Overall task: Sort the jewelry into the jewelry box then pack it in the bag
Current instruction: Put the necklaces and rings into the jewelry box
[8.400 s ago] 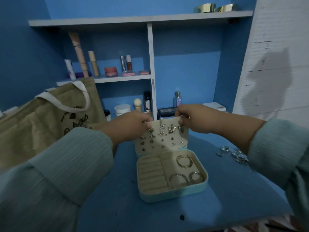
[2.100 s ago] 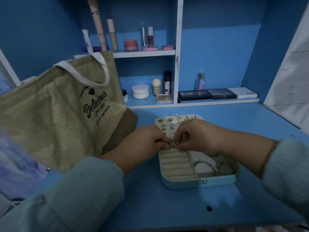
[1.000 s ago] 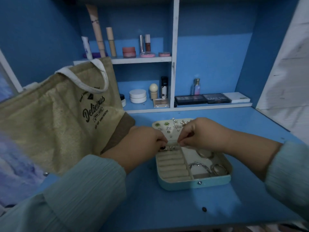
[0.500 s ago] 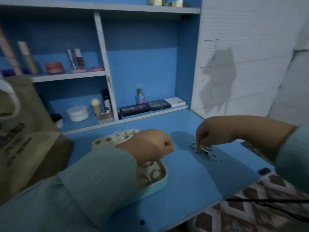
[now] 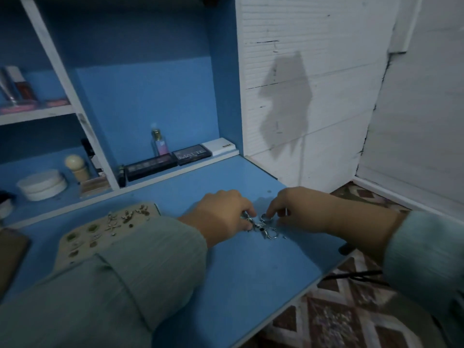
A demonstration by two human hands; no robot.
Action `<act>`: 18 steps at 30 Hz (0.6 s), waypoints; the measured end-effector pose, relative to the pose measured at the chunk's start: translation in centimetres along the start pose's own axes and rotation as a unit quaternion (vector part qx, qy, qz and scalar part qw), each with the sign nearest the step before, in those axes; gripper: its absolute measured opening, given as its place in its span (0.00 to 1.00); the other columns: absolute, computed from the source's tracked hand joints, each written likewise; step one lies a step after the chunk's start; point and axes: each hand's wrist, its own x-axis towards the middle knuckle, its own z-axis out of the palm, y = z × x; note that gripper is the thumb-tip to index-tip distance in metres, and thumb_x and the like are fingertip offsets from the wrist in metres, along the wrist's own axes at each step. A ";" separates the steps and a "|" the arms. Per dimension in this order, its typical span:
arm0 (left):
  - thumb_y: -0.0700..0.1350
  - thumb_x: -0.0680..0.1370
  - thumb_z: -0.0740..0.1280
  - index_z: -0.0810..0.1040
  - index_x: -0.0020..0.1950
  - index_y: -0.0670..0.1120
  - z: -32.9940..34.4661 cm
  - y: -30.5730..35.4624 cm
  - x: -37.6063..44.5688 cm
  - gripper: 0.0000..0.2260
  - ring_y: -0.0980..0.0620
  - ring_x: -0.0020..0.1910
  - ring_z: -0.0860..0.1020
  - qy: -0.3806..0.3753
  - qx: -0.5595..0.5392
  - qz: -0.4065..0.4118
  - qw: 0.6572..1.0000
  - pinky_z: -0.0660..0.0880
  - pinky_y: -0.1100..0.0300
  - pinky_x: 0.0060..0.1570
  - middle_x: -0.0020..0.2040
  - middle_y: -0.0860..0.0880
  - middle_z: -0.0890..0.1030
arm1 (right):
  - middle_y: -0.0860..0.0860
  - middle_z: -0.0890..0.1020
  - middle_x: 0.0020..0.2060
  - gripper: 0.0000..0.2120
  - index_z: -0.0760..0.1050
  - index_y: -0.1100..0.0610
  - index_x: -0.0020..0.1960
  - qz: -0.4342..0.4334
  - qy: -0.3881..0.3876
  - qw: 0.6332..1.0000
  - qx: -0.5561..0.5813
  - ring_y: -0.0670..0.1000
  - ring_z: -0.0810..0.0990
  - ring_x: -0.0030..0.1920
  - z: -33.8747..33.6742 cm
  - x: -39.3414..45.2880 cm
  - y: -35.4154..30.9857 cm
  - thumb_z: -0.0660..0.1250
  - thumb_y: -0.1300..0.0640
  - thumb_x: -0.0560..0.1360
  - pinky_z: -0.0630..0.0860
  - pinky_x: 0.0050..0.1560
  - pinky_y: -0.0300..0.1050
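A small pile of silver rings and earrings (image 5: 266, 228) lies on the blue table (image 5: 238, 285) near its right edge. My left hand (image 5: 223, 217) pinches a silver piece at the pile's left side. Just right of it, the fingertips of my right hand (image 5: 298, 212) rest on a silver ring (image 5: 265, 216). The jewelry box lid (image 5: 100, 229), beige and studded with several earrings, lies open and flat at the left. My left sleeve hides the box's lower tray. A dark corner of the bag (image 5: 10, 249) shows at the far left edge.
Behind the table, shelves carry dark makeup palettes (image 5: 165, 159), a small perfume bottle (image 5: 158, 141), a white jar (image 5: 41, 184) and a wooden-topped bottle (image 5: 76, 167). A white wall (image 5: 313, 84) stands at the right. The table's right edge drops to a patterned floor (image 5: 351, 310).
The view has swung right, away from the box and bag. My left hand has left the box and joined my right hand at the loose jewelry pile.
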 end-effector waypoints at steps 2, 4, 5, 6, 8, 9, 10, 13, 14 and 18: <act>0.51 0.77 0.65 0.78 0.57 0.56 0.1 -0.1 0.1 0.10 0.50 0.58 0.72 0.011 0.002 0.006 1.000 0.66 0.58 0.56 0.57 0.52 0.74 | 0.49 0.74 0.47 0.12 0.79 0.49 0.58 -0.007 0.003 1.000 0.004 0.49 0.75 0.50 0.4 0.2 -0.2 0.65 0.55 0.75 0.72 0.54 0.43; 0.50 0.78 0.64 0.79 0.56 0.55 0.2 -0.2 0.5 0.08 0.51 0.57 0.73 0.015 0.004 0.006 1.000 0.66 0.59 0.56 0.56 0.52 0.76 | 0.50 0.75 0.50 0.11 0.79 0.51 0.57 -0.008 0.005 1.000 0.013 0.50 0.75 0.52 0.8 0.5 0.0 0.65 0.56 0.75 0.72 0.55 0.44; 0.49 0.78 0.64 0.80 0.56 0.54 0.3 -0.3 0.5 0.09 0.51 0.57 0.74 0.017 -0.001 0.003 1.000 0.66 0.60 0.55 0.55 0.53 0.77 | 0.50 0.76 0.50 0.11 0.80 0.51 0.56 -0.010 0.007 1.000 0.016 0.50 0.75 0.52 1.0 0.6 0.0 0.65 0.56 0.75 0.72 0.55 0.44; 0.49 0.78 0.64 0.80 0.56 0.54 0.2 -0.4 0.6 0.09 0.52 0.56 0.74 0.016 -0.008 -0.001 1.000 0.66 0.61 0.54 0.55 0.53 0.78 | 0.50 0.76 0.50 0.10 0.80 0.52 0.55 -0.011 0.010 1.000 0.019 0.50 0.75 0.52 1.1 0.8 0.0 0.65 0.57 0.75 0.72 0.56 0.45; 0.49 0.78 0.63 0.80 0.56 0.53 0.2 -0.7 0.7 0.09 0.53 0.56 0.74 0.019 -0.029 -0.007 0.999 0.66 0.64 0.51 0.55 0.54 0.78 | 0.49 0.76 0.49 0.09 0.80 0.54 0.54 -0.013 0.025 0.999 0.023 0.50 0.75 0.51 1.3 0.9 0.2 0.65 0.58 0.75 0.72 0.55 0.45; 0.49 0.78 0.64 0.80 0.56 0.53 0.1 -1.0 0.6 0.09 0.54 0.56 0.74 0.023 -0.047 -0.013 0.999 0.66 0.65 0.49 0.54 0.54 0.78 | 0.48 0.75 0.47 0.09 0.80 0.55 0.53 -0.012 0.034 0.999 0.029 0.49 0.75 0.50 1.3 1.0 0.3 0.64 0.58 0.75 0.72 0.53 0.43; 0.49 0.78 0.64 0.80 0.56 0.53 -0.1 -1.2 0.5 0.09 0.54 0.55 0.75 0.026 -0.069 -0.020 0.997 0.65 0.66 0.48 0.54 0.55 0.79 | 0.47 0.73 0.46 0.09 0.79 0.56 0.53 -0.010 0.045 0.998 0.039 0.49 0.75 0.49 1.3 1.0 0.3 0.64 0.58 0.75 0.70 0.52 0.40; 0.49 0.78 0.64 0.80 0.58 0.52 -0.5 -2.0 -0.2 0.10 0.56 0.53 0.75 0.029 -0.120 -0.042 0.992 0.64 0.68 0.47 0.55 0.54 0.80 | 0.46 0.70 0.45 0.07 0.78 0.57 0.51 -0.006 0.082 0.992 0.095 0.45 0.73 0.44 0.7 1.1 -0.2 0.65 0.58 0.76 0.65 0.46 0.32; 0.49 0.78 0.64 0.80 0.58 0.51 -0.8 -2.3 -0.6 0.11 0.56 0.54 0.75 0.030 -0.130 -0.049 0.990 0.64 0.68 0.48 0.55 0.54 0.79 | 0.46 0.71 0.45 0.05 0.78 0.57 0.50 -0.006 0.092 0.989 0.114 0.45 0.73 0.43 0.5 1.0 -0.5 0.65 0.57 0.75 0.65 0.43 0.31; 0.48 0.77 0.65 0.81 0.57 0.51 -1.6 -3.6 -2.7 0.10 0.60 0.48 0.74 0.052 -0.175 -0.076 0.980 0.65 0.68 0.46 0.52 0.55 0.80 | 0.40 0.76 0.36 0.03 0.75 0.52 0.43 -0.008 0.091 0.976 0.196 0.39 0.74 0.35 -0.8 0.8 -3.1 0.65 0.56 0.75 0.68 0.35 0.24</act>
